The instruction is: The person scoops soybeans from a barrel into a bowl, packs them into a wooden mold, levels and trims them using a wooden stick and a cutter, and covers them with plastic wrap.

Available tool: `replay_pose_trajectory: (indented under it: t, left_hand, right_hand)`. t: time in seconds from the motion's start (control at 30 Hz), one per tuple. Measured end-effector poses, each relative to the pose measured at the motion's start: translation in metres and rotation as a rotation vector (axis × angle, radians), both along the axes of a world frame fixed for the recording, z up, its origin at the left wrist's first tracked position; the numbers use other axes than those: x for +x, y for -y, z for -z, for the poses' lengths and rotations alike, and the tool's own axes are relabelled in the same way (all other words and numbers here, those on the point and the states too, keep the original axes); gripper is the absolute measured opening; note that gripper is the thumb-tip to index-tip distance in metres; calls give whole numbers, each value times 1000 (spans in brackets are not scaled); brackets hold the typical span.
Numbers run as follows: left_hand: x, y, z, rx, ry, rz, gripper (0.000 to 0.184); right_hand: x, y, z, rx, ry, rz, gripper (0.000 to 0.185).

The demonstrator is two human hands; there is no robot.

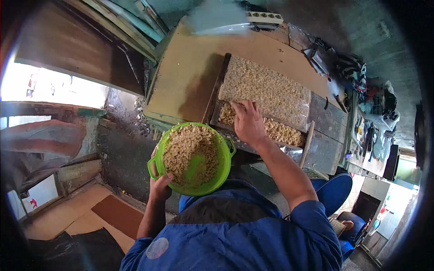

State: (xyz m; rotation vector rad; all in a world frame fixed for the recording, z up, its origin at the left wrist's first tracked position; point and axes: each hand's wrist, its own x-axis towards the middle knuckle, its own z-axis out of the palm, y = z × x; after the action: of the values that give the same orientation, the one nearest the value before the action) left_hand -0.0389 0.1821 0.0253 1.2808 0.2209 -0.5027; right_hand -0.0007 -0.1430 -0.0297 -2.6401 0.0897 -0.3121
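Observation:
My left hand (161, 184) grips the side handle of a green plastic bowl (227, 153), thumb over the rim. Pale, flaky crumbs (183, 147) are heaped in it, and its green bottom shows in the middle. My right hand (248, 121) rests on a shallow wooden tray, fingers bent and slightly apart at the border between two areas. Beyond the fingers lies a flat, shiny slab of the same flakes (266, 88), seemingly under clear film. On the near side runs a strip of loose, yellower flakes (284, 133). The fingertips' undersides are hidden.
The tray sits on a workbench with a tan board (190, 58). A wooden stick (307, 144) lies against its right end. A power strip (265, 17) and clear plastic (219, 20) are at the back. Tools and bags (377, 131) crowd the right. A blue drum (334, 192) stands below.

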Motion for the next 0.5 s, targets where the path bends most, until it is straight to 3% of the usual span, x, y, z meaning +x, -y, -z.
replay_pose_trajectory:
  t: [0.33, 0.4, 0.5]
  left_hand:
    - [22, -14, 3, -19, 4, 2, 106]
    - [25, -15, 4, -13, 14, 10, 106]
    - [29, -19, 8, -43, 40, 32, 106]
  right_hand:
    - [5, -11, -2, 22, -36, -121, 35]
    - [3, -13, -8, 131, -124, -120, 35]
    - [0, -14, -10, 54, -105, -148, 32]
